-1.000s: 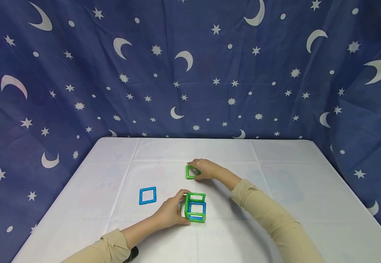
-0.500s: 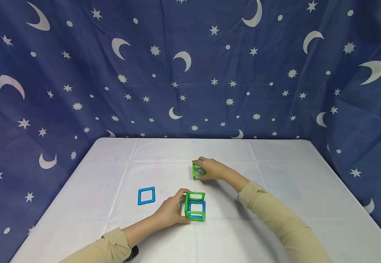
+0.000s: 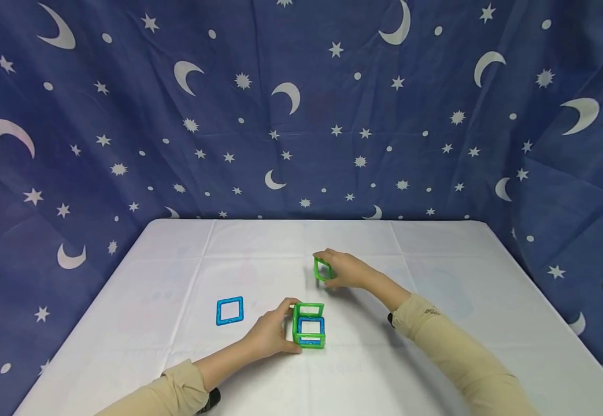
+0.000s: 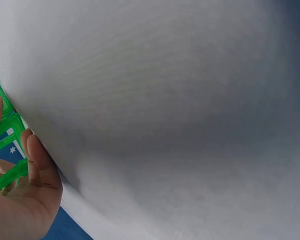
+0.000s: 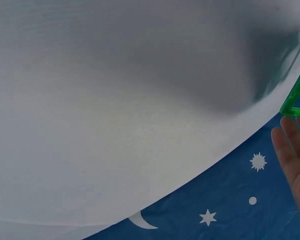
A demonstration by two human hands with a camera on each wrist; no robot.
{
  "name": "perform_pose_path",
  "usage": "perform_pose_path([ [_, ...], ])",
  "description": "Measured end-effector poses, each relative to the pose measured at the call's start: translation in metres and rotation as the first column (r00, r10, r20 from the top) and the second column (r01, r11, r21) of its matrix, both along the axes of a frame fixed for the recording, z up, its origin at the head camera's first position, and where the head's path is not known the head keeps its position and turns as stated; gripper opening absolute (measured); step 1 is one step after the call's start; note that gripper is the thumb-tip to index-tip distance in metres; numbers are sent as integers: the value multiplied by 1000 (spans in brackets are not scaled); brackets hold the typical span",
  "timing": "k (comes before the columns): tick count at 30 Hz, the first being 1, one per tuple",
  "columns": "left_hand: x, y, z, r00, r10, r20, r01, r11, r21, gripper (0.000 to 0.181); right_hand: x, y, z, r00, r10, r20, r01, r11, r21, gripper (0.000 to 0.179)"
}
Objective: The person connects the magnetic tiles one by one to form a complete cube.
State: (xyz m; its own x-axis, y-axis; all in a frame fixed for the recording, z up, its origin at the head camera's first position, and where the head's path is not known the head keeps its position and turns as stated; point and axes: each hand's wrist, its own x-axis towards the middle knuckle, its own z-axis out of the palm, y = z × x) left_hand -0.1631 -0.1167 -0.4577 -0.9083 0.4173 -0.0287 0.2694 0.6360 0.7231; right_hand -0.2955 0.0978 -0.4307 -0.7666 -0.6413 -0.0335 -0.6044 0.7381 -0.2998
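Observation:
A small open box of magnetic tiles [image 3: 309, 335], green frames with a blue one among them, stands on the white table. My left hand [image 3: 270, 334] grips it from the left, fingers at the far corner and thumb at the near one. In the left wrist view the hand [image 4: 27, 200] curls about the green frames [image 4: 12, 165]. Farther back and to the right, my right hand [image 3: 350, 270] pinches a loose green square magnetic tile [image 3: 317, 269] by its edges, held upright. The right wrist view catches this green tile [image 5: 295, 102] at its right edge, above the fingers [image 5: 290, 152].
A blue square magnetic tile [image 3: 218, 312] lies flat on the white tablecloth [image 3: 176, 277], left of the box. A dark blue curtain [image 3: 301, 115] with moons and stars hangs behind the table's far edge.
My right hand has moved to the right with the green tile and turned it more edge-on. The left hand stays on the box. The head view has shifted slightly.

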Motion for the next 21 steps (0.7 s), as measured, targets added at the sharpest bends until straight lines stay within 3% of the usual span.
perform_pose_path([
  [13,-2,3,-1,999,17,-31,-20,995,-93,84,22,22,9,999,-53,4,53,995,-83,70],
  [21,0,5,-1,998,34,-48,-39,994,-98,85,36,31,7,996,-78,41,83,990,-115,69],
])
